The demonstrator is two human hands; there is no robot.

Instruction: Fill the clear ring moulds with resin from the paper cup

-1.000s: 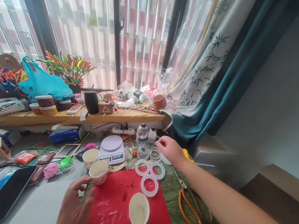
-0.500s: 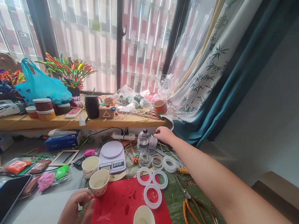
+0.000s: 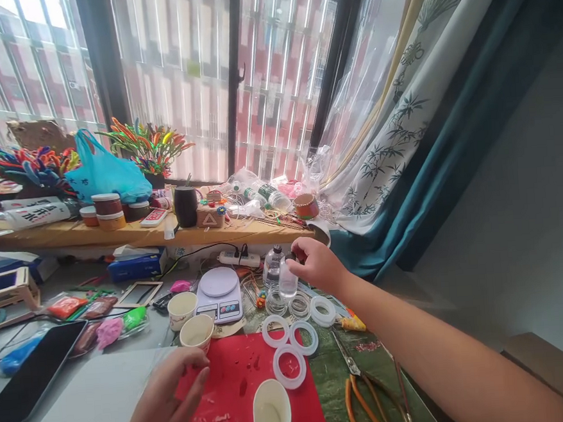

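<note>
At the back right of the table my right hand (image 3: 316,261) pinches a clear plastic bottle (image 3: 288,284) by its top. A second clear bottle (image 3: 272,266) with a dark cap stands just behind it. My left hand (image 3: 176,395) hovers over the left edge of a red sheet (image 3: 227,395), fingers apart and holding nothing. Two paper cups stand close beyond it, the nearer cup (image 3: 197,333) beside the farther cup (image 3: 182,310). Another paper cup (image 3: 271,412) with some pale liquid sits at the front of the sheet. White silicone rings (image 3: 289,366) lie at the sheet's right edge.
A white kitchen scale (image 3: 219,299) stands behind the cups. Orange-handled pliers (image 3: 353,376) lie on the right. At left are a dark phone (image 3: 37,373) and bags of coloured clay (image 3: 109,333). A cluttered windowsill (image 3: 263,228) runs along the back.
My right hand has lifted the clear bottle slightly and drawn it nearer. My left hand has moved right, over the red sheet. The view has shifted a little left.
</note>
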